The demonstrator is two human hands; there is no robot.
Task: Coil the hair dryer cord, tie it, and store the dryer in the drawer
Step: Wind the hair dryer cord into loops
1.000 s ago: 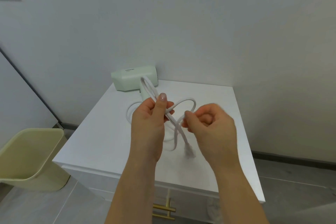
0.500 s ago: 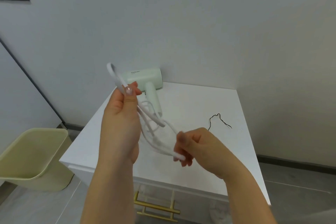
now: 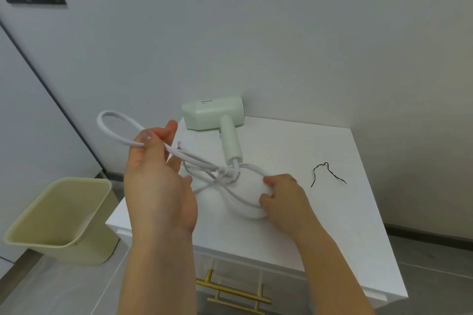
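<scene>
Cord (image 3: 204,163) loops between both hands.

Tabletop: open at 3 o'clock, crowded at 12

I see bare cabinet top (image 3: 320,212) right of my right hand (image 3: 284,202); only a black wire tie (image 3: 326,172) lies there. The hair dryer (image 3: 217,115) blocks 12 o'clock, its cord (image 3: 204,163) strung between both hands; a bin (image 3: 61,215) stands at 9.

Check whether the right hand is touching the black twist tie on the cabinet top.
Apart. The head view shows bare white cabinet top between the right hand, whose grip is on the white cord, and the black twist tie lying further right.
</scene>
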